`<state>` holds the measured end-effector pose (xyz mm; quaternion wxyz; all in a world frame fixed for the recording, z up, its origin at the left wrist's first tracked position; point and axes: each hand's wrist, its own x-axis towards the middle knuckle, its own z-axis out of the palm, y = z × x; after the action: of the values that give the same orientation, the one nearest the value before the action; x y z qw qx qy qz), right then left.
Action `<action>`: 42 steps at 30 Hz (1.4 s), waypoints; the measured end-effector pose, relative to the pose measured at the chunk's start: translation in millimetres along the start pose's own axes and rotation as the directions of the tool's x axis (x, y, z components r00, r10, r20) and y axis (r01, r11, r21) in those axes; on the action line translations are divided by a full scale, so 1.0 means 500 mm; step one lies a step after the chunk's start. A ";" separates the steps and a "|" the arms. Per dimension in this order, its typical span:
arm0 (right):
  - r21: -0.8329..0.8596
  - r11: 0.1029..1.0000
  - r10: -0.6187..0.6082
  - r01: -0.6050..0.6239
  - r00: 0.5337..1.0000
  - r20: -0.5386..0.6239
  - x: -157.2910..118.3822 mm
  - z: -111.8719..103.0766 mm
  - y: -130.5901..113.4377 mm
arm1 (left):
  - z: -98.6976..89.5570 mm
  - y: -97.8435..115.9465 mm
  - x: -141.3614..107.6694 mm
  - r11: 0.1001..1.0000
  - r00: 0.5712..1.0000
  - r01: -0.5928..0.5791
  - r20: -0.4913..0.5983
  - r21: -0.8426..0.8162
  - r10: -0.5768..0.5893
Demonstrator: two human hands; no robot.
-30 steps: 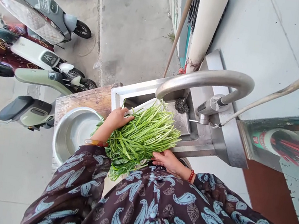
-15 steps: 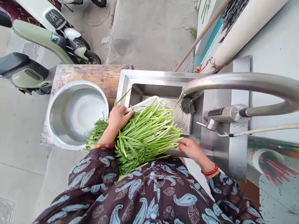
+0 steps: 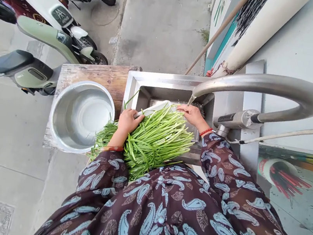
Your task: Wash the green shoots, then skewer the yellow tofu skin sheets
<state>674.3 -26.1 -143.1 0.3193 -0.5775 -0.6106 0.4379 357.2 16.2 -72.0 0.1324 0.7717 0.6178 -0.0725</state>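
A big bundle of leafy greens with long thin stems (image 3: 156, 139) lies over the near side of the sink, on a white tray or basket (image 3: 158, 107) that shows only at its far rim. My left hand (image 3: 128, 122) is closed on that rim at the left, its thumb along the greens. My right hand (image 3: 192, 115) is at the far right of the bundle, below the faucet spout, fingers stretched out by the stem ends. Water runs from the faucet (image 3: 267, 86) close to its fingers. Beneath lies the metal sink (image 3: 176, 79), partly hidden by the greens.
A large metal pot (image 3: 82, 118) with a wet-looking bottom stands on the wooden board (image 3: 98, 72) left of the sink. A dark scourer (image 3: 200, 107) lies in the sink behind my right hand. Parked scooters (image 3: 23, 66) fill the far left. A wooden pole (image 3: 211, 43) leans behind.
My right hand has moved from the near right stem ends up and away, over the sink to the far side of the bundle under the spout. My left hand keeps its place on the rim.
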 end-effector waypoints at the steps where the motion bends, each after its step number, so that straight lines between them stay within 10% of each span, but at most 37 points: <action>1: -0.036 0.999 0.001 0.000 1.000 0.023 0.001 0.001 0.005 | 0.000 0.000 0.000 1.000 1.000 0.003 0.000 -0.001 -0.003; 15: -0.256 0.956 0.116 -0.142 0.987 -0.114 -0.014 0.028 -0.017 | 0.004 -0.010 -0.006 0.999 1.000 0.007 -0.026 -0.035 -0.008; 24: -0.116 0.915 0.331 -0.386 0.883 -0.333 -0.020 0.025 0.034 | -0.001 -0.010 -0.008 0.999 0.999 -0.009 -0.042 -0.043 0.007; 42: -0.133 0.974 0.173 -0.181 0.982 -0.073 -0.025 0.018 0.007 | -0.003 -0.012 -0.004 0.999 1.000 0.008 -0.022 -0.046 -0.009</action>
<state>669.4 -40.2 -148.5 0.2564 -0.6634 -0.5757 0.4034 350.9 15.8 -70.8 0.1427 0.7667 0.6239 -0.0503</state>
